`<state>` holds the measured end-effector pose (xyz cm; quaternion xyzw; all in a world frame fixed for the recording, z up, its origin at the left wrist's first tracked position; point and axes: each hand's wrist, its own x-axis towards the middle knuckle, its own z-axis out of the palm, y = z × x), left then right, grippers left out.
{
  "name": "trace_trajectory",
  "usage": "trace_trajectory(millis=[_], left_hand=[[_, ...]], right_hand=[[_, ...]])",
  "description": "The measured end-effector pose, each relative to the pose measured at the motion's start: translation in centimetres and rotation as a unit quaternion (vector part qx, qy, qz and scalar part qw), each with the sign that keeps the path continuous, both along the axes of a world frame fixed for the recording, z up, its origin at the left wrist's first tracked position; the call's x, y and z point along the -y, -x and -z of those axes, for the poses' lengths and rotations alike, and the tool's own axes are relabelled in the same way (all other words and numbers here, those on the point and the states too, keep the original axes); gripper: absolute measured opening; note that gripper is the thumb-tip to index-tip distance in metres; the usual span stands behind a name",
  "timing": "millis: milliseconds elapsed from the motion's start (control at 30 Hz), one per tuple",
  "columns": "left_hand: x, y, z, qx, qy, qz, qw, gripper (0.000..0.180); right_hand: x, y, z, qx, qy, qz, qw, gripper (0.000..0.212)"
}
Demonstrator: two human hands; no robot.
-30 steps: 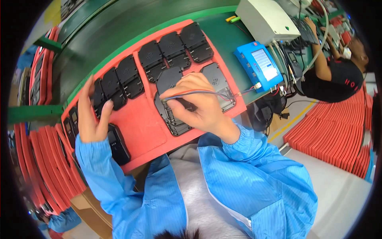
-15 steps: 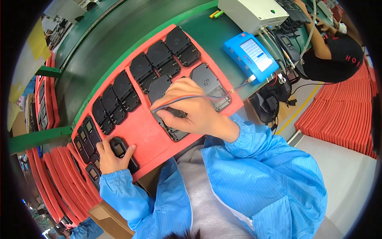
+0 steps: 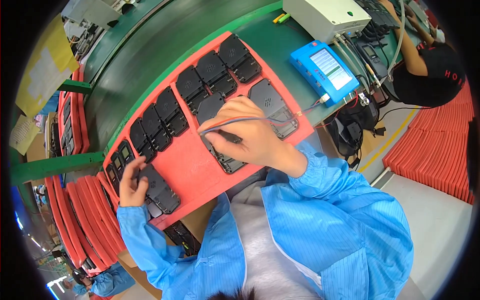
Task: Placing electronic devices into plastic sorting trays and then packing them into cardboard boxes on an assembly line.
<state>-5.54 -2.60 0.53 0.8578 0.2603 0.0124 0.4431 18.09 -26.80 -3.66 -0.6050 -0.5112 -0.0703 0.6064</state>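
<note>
My right hand (image 3: pixel 250 137) is closed in a pinch over a black device in the red foam tray (image 3: pixel 187 165). It grips a pair of red and dark blue wires (image 3: pixel 235 119), which run across its back toward a blue handheld tester (image 3: pixel 325 71); their tips are hidden. At the tray's left end, my left hand (image 3: pixel 132 185) has its thumb and fingers apart and holds nothing I can see. Beside it lies a black device (image 3: pixel 161 190) with its back up. Several other black devices (image 3: pixel 190 82) sit back-up, and small-screen ones (image 3: pixel 125 151) stand by my left fingers.
A white box (image 3: pixel 327 17) with cables stands beyond the tester. Behind the tray runs a green conveyor belt (image 3: pixel 165 40). Red trays are stacked at left (image 3: pixel 82 215) and right (image 3: pixel 430 155). A co-worker in a black cap (image 3: pixel 435 75) sits at far right.
My left hand has let go of the device it held screen-up, and that spot now shows a device back-up. My right hand keeps its pinch on the wires. The whole view has shifted slightly.
</note>
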Motion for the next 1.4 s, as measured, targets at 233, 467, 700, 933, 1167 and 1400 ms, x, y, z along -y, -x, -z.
trace_trajectory(millis=[233,467,700,933,1167,1400], left_hand=[[4.2,-10.9,-1.6,0.275,0.124,0.058,0.952,0.045],[6.4,-17.1,2.7,0.29,0.178,0.097,0.935,0.042],[7.4,-16.9,5.0,0.309,0.256,0.163,0.901,0.074],[8.3,-15.1,4.9,0.3,-0.035,0.289,0.909,0.114],[8.1,-15.5,4.4,0.298,-0.026,0.285,0.911,0.111],[8.2,-15.6,4.6,0.307,-0.027,0.289,0.906,0.11]], right_hand=[[1.0,0.0,-0.1,-0.178,-0.051,-0.015,0.983,0.017],[1.0,-1.1,-1.7,-0.271,-0.129,-0.068,0.952,0.021],[0.5,-2.4,-1.5,-0.109,0.028,-0.067,0.991,0.02],[0.4,-2.0,-1.0,-0.064,0.033,-0.076,0.995,0.022],[-0.2,-1.6,-0.8,-0.083,-0.016,-0.03,0.996,0.02],[0.1,-1.5,-0.9,-0.071,-0.018,-0.025,0.997,0.023]])
